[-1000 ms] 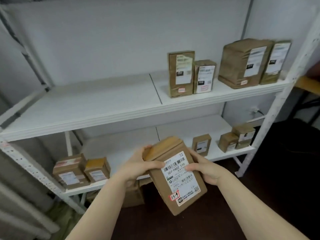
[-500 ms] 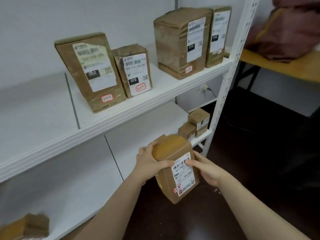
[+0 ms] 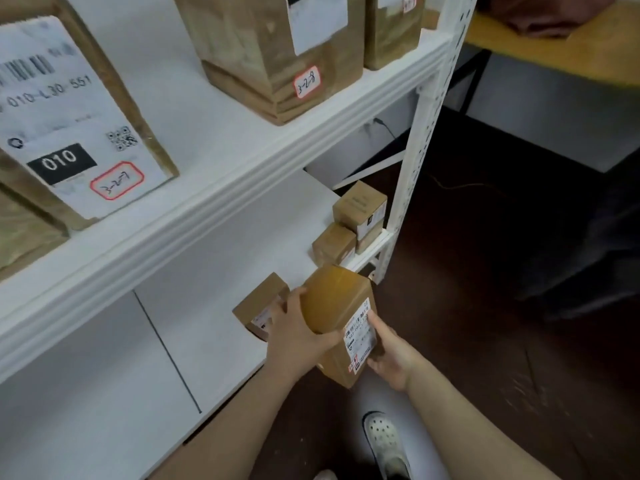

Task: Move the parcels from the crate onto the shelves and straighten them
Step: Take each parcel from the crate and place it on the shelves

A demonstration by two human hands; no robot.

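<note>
Both hands hold 1 parcel (image 3: 337, 306) just off the near edge of the lower shelf (image 3: 221, 244). The left hand (image 3: 298, 337) wraps its left side up near the taped top, thumb on the near face. The right hand (image 3: 391, 362) grips lower down on the right, with fingertips (image 3: 375, 322) pressing the label.

The parcel's long axis runs from the hands up and away toward the shelf, so its top end leads and its bottom end hangs near the person, over the floor. It tilts rather than standing upright.

The move turns on the open slot on the shelf just beyond the parcel's top. A lone box (image 3: 261, 306) sits to the left of that slot, close to the left hand's fingers. To the right and farther along, 2 boxes (image 3: 346, 223) are stacked by the post (image 3: 415, 150). The parcel points roughly into the gap between them.

The left hand is nearer the shelf and the lone box, so it would likely meet that box first if the parcel drifts left. From this steep view I cannot tell whether the parcel's bottom end is above shelf level. If it is not, the parcel must be lifted before it goes in. Setting it down probably means tipping the top back so that it stands with the label facing out.
</note>
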